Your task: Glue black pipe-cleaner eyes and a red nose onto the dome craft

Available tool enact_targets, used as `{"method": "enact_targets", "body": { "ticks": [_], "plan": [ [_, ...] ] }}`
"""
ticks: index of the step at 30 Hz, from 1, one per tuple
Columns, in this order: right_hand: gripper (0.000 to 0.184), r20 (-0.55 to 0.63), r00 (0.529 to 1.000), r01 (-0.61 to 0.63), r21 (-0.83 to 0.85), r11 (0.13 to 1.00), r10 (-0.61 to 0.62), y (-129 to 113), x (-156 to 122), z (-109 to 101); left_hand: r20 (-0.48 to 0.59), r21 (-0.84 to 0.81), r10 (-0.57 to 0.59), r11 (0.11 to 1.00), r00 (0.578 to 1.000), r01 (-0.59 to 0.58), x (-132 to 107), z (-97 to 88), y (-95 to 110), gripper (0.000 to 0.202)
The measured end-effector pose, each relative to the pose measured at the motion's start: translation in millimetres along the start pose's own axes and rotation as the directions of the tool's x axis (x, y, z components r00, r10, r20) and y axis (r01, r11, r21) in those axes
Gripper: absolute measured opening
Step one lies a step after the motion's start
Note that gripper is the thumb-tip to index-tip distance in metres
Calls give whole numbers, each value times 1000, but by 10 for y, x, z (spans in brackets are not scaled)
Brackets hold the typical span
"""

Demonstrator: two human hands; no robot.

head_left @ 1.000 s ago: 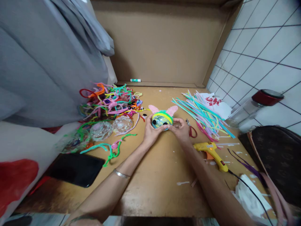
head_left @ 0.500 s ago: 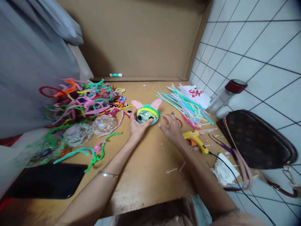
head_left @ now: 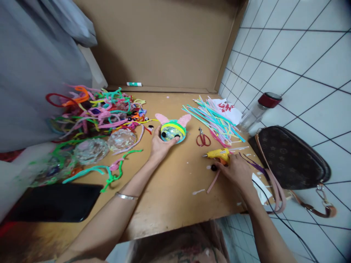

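Observation:
My left hand [head_left: 159,145] cups a small round craft ball [head_left: 172,130] with pink ears, a yellow and green band and black eyes, resting on the wooden table [head_left: 170,190]. My right hand [head_left: 236,170] is closed around the handle of a yellow glue gun [head_left: 216,155], whose nozzle points left. A small black bead [head_left: 213,167] sits at my right fingertips. Red-handled scissors [head_left: 203,138] lie between the ball and the gun.
A tangled heap of coloured pipe cleaners [head_left: 95,109] and clear balls [head_left: 120,140] lie at left. Straight pipe cleaners [head_left: 214,118], a red-lidded jar [head_left: 259,107] and a brown bag [head_left: 290,157] are at right. A black phone [head_left: 52,202] lies near left. Cardboard wall [head_left: 164,44] behind.
My right hand left the craft ball, moved right and down, and closed on the glue gun. My left hand stays on the ball. The camera swung to the right.

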State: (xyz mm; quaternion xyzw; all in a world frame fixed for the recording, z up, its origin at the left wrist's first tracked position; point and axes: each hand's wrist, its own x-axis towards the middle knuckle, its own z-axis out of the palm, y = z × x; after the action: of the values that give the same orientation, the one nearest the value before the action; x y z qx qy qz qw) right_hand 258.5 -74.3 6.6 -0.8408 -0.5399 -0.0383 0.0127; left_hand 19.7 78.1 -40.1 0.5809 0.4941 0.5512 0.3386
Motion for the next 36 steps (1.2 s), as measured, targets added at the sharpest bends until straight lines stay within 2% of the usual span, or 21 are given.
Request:
{"method": "enact_targets", "body": {
  "ticks": [6, 8, 10, 14, 17, 19, 21, 24, 27, 36],
  "plan": [
    [32, 36, 994, -113, 226, 968, 107, 52, 88, 93, 37, -10, -44, 999, 998, 45, -53, -21, 64, 83],
    [33, -54, 987, -127, 313, 941, 151, 62, 40, 82, 50, -12, -39, 999, 998, 40, -45, -17, 78, 83],
    [37, -188, 959, -108, 445, 889, 211, 11, -17, 10, 66, -15, -37, 999, 997, 38, -34, -14, 93, 85],
    [36, -380, 898, 47, 588, 807, 224, -313, 11, -256, 74, 0, -33, 999, 997, 34, -30, -24, 116, 89],
    [25, -546, 832, 231, 506, 831, 101, -605, 223, -380, 80, 20, -32, 999, 996, 30, -26, -38, 104, 91],
    [20, -595, 803, 296, 444, 846, 32, -740, 393, -381, 77, 29, -34, 999, 996, 32, -14, -45, 83, 93],
    [22, -607, 794, 344, 412, 844, -27, -813, 528, -329, 78, 21, -24, 1000, 997, 22, 2, -50, 59, 94],
    [27, -575, 815, 362, 407, 839, -72, -834, 627, -220, 85, -8, 11, 1000, 996, -11, 25, -52, 28, 92],
    [28, -551, 831, 339, 405, 849, -69, -807, 642, -137, 82, -16, 28, 1000, 996, -27, 40, -52, -6, 93],
    [30, -541, 835, 352, 383, 854, -102, -795, 688, -37, 89, -21, 7, 1000, 996, -5, 56, -70, -72, 94]
  ]
}}
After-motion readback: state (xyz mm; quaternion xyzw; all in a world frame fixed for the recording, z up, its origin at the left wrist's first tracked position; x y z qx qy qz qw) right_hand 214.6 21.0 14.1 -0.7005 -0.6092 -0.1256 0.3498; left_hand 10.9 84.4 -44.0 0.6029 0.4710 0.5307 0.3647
